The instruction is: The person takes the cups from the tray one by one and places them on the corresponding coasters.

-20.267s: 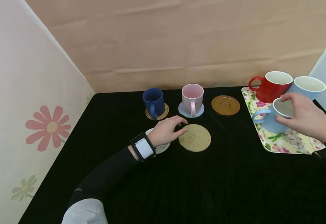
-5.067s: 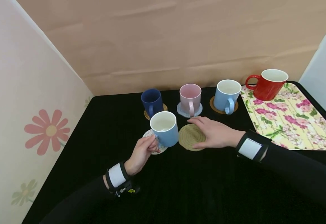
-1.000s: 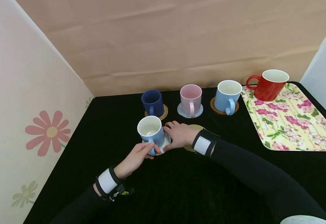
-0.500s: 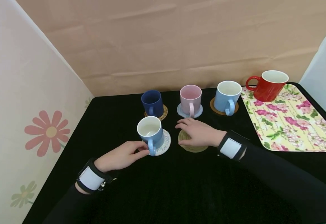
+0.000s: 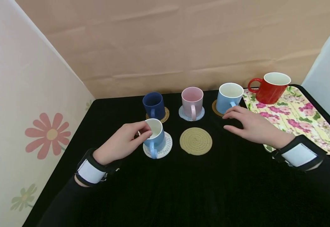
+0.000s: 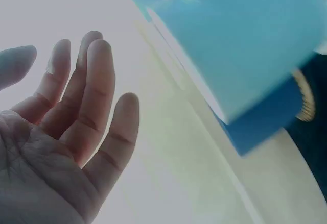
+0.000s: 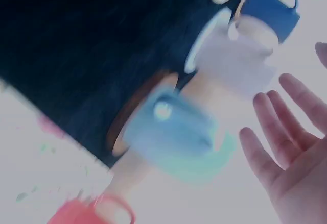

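A light blue mug point(image 5: 157, 142) stands upright on a white patterned coaster point(image 5: 168, 146), handle toward the person. My left hand point(image 5: 122, 142) hovers at its left, fingertips overlapping the rim in the head view. The left wrist view shows the fingers point(image 6: 99, 94) loosely spread and apart from the mug point(image 6: 240, 45). My right hand point(image 5: 253, 127) is in the air in front of a second light blue mug point(image 5: 228, 99), which sits on a brown wooden coaster point(image 5: 216, 110). Its fingers point(image 7: 263, 157) are relaxed and hold nothing; the hand partly hides that mug's handle.
A navy mug point(image 5: 155, 105) on a woven coaster and a pink mug point(image 5: 191, 102) on a pale blue coaster stand at the back. A round straw coaster point(image 5: 196, 141) lies in front of them. The red mug point(image 5: 272, 90) stands on a floral tray point(image 5: 309, 126) at right.
Both light blue mugs went from the tray side onto coasters. Within the last second, my left hand released the front mug's handle and rose beside its rim; my right hand moved off rightward.
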A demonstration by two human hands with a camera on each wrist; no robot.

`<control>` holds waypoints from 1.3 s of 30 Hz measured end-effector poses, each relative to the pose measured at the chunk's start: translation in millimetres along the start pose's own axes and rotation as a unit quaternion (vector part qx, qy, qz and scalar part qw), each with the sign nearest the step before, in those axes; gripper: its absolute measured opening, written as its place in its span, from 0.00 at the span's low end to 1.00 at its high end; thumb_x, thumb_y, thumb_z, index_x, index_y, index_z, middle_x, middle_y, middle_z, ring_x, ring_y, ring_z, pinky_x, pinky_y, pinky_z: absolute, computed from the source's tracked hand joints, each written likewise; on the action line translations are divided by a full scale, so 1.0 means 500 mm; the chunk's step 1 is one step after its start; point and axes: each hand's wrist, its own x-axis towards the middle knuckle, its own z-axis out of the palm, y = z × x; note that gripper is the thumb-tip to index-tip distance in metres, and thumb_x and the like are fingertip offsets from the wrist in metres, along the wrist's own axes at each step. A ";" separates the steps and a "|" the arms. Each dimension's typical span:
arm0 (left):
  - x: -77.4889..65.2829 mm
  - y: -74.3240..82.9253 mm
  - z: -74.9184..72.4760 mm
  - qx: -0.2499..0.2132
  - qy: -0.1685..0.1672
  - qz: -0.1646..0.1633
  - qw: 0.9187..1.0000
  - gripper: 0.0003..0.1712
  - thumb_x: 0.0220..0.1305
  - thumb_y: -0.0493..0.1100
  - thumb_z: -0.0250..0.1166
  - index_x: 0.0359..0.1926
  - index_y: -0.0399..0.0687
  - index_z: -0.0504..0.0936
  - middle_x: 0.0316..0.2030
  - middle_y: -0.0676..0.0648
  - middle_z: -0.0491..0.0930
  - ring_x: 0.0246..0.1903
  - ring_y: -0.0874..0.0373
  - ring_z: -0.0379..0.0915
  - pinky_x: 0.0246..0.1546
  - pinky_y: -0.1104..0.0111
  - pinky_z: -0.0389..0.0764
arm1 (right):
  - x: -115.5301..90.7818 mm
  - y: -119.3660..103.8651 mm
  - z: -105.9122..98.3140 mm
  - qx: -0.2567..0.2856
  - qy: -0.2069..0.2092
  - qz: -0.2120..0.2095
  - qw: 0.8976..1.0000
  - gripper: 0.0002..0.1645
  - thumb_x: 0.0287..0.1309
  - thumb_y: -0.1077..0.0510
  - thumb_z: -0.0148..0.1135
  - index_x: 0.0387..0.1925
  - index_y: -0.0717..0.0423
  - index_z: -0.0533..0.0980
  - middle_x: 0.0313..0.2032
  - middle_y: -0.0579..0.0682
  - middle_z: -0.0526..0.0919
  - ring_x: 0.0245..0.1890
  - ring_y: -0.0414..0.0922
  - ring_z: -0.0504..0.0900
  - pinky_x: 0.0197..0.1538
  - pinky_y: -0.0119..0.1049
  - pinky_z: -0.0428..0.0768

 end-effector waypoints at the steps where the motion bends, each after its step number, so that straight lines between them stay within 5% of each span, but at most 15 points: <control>1: 0.009 0.007 0.004 0.003 -0.002 0.008 1.000 0.08 0.72 0.44 0.58 0.44 0.45 0.79 0.32 0.52 0.79 0.30 0.61 0.72 0.31 0.66 0.76 | -0.006 0.006 -0.008 -0.007 0.012 0.007 1.000 0.17 0.56 0.57 0.70 0.46 0.57 0.79 0.48 0.54 0.76 0.46 0.53 0.77 0.45 0.52 0.79; 10: 0.088 0.068 0.050 0.060 -0.049 0.088 0.993 0.06 0.71 0.45 0.59 0.42 0.48 0.80 0.34 0.57 0.79 0.34 0.68 0.73 0.40 0.74 0.76 | -0.046 0.087 -0.067 -0.063 0.112 0.106 0.986 0.20 0.58 0.60 0.66 0.49 0.67 0.76 0.51 0.66 0.72 0.49 0.64 0.71 0.44 0.64 0.74; 14: 0.111 0.086 0.071 0.053 -0.071 0.113 0.990 0.06 0.72 0.44 0.58 0.41 0.48 0.80 0.34 0.56 0.79 0.34 0.68 0.72 0.40 0.75 0.75 | -0.051 0.147 -0.086 -0.062 0.141 0.197 0.968 0.22 0.64 0.58 0.59 0.52 0.71 0.70 0.53 0.72 0.66 0.50 0.70 0.66 0.44 0.69 0.70; 22: 0.121 0.104 0.105 0.041 -0.097 0.111 0.988 0.07 0.72 0.45 0.58 0.43 0.49 0.79 0.35 0.57 0.77 0.34 0.67 0.72 0.36 0.76 0.74 | -0.028 0.260 -0.101 -0.016 0.122 0.357 0.926 0.49 0.66 0.44 0.52 0.68 0.75 0.44 0.58 0.79 0.51 0.55 0.73 0.55 0.51 0.71 0.66; 33: 0.109 0.109 0.115 0.045 -0.112 0.109 0.987 0.07 0.71 0.47 0.59 0.43 0.51 0.78 0.37 0.57 0.76 0.29 0.69 0.71 0.29 0.77 0.74 | 0.028 0.311 -0.104 0.017 0.094 0.420 0.903 0.57 0.64 0.36 0.50 0.71 0.72 0.35 0.63 0.80 0.46 0.58 0.76 0.55 0.56 0.69 0.64; 39: 0.101 0.105 0.113 0.035 -0.112 0.099 0.988 0.06 0.71 0.48 0.58 0.43 0.52 0.78 0.38 0.58 0.76 0.30 0.70 0.71 0.30 0.76 0.75 | 0.044 0.320 -0.099 0.036 0.094 0.425 0.899 0.57 0.64 0.36 0.49 0.71 0.69 0.33 0.62 0.79 0.48 0.55 0.76 0.59 0.56 0.68 0.66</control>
